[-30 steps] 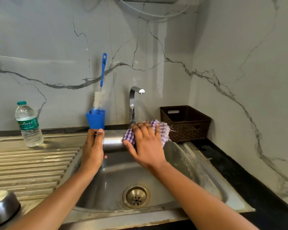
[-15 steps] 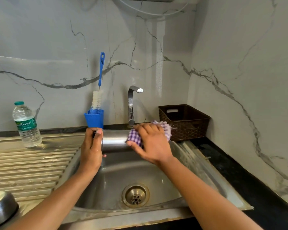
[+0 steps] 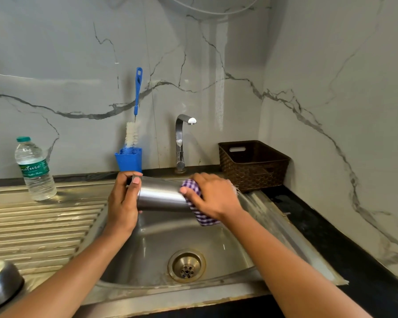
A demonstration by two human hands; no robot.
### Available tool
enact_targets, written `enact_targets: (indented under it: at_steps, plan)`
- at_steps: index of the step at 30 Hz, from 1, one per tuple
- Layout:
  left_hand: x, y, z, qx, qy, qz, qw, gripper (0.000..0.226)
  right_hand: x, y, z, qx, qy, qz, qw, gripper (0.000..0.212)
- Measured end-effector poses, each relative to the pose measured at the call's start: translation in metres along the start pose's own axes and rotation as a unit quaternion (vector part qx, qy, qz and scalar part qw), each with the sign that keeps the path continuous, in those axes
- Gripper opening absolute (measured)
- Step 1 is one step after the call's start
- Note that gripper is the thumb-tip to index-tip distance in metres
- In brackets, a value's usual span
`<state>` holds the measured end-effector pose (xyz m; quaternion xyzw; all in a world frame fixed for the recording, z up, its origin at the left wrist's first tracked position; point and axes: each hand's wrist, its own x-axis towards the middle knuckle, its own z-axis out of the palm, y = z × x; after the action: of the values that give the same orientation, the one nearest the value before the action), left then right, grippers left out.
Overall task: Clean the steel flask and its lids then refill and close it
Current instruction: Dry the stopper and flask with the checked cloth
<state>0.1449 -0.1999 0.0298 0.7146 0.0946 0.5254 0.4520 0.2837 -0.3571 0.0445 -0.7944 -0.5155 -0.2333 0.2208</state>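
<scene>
Left hand (image 3: pixel 122 200) gripping flask (image 3: pixel 161 195) sideways over sink (image 3: pixel 274 216), fingers curled round; right hand (image 3: pixel 213 196) pressing checked cloth (image 3: pixel 199 214) against it, fingers clutching cloth

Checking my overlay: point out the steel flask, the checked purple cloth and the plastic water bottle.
cylindrical steel flask (image 3: pixel 161 195), head view, bare side.
purple checked cloth (image 3: pixel 203 218), head view, hanging lower fold.
clear plastic water bottle (image 3: pixel 35 171), head view, green label.

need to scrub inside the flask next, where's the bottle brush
In the head view the bottle brush stands handle-up in the blue holder against the back wall, left of the tap and behind the left hand gripping the steel flask.
</scene>
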Motion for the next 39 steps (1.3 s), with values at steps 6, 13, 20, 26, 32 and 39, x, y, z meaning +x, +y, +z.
enact_targets:
  at_steps: [6,13,20,26,32,39]
  plan:
    - [0.003,0.002,-0.004,-0.011,0.016,0.010,1.000,0.032,0.003,-0.011,0.007,-0.048,0.065,-0.141,0.987,0.076]
    - [0.003,0.005,-0.004,-0.021,-0.025,0.066,0.997,0.028,-0.010,0.027,-0.024,0.214,-0.170,0.075,0.959,0.079]
    - [0.004,-0.006,-0.007,0.008,-0.086,0.111,0.990,0.026,-0.002,-0.024,-0.023,0.108,-0.151,-0.046,0.982,0.065]
    - [0.006,-0.001,-0.010,0.009,-0.054,0.133,0.990,0.033,-0.002,-0.003,-0.021,0.056,-0.178,-0.062,0.980,0.108]
    - [0.002,0.006,-0.007,-0.059,-0.038,0.125,0.990,0.022,-0.004,0.001,-0.018,-0.051,-0.069,-0.095,0.992,0.094]
    - [0.008,0.013,-0.002,-0.119,-0.073,-0.116,0.983,0.050,-0.001,0.009,-0.010,-0.229,0.125,-0.098,0.960,0.092]
